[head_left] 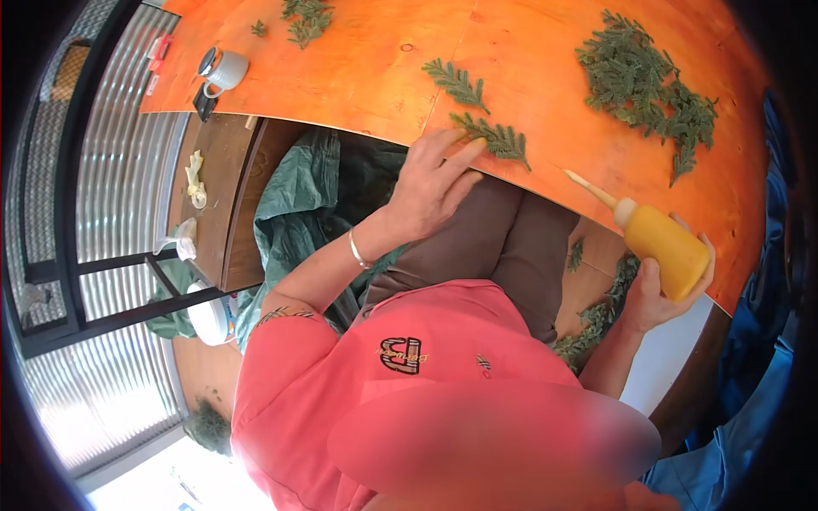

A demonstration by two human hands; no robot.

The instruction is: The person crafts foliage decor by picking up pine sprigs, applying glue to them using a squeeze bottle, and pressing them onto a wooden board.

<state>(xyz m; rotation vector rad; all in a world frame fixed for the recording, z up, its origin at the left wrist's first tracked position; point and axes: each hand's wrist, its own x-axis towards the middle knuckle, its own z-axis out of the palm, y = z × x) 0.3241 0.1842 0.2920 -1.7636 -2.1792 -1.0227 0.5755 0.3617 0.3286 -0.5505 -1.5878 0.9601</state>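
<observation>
Reaching over the near edge of the orange table, my left hand [436, 180] has its fingers apart, with the fingertips touching a green artificial fir sprig [501, 140] that lies flat by the edge. A second fir sprig [458, 83] rests just beyond it. My right hand [660, 294] is wrapped round a yellow squeeze bottle [665, 251] at the table's right front. The bottle is tilted, and its long narrow nozzle [588, 186] points up and left toward the near sprig, a short way from it. Part of my right fingers is hidden behind the bottle.
A heap of fir sprigs [639, 81] lies on the orange table [537, 51] at right, with more sprigs [307, 19] at the far left. A lidded mug [226, 68] stands near the left edge. Below are a wooden cabinet [223, 196], green plastic sheeting [294, 183] and fallen greenery [601, 319].
</observation>
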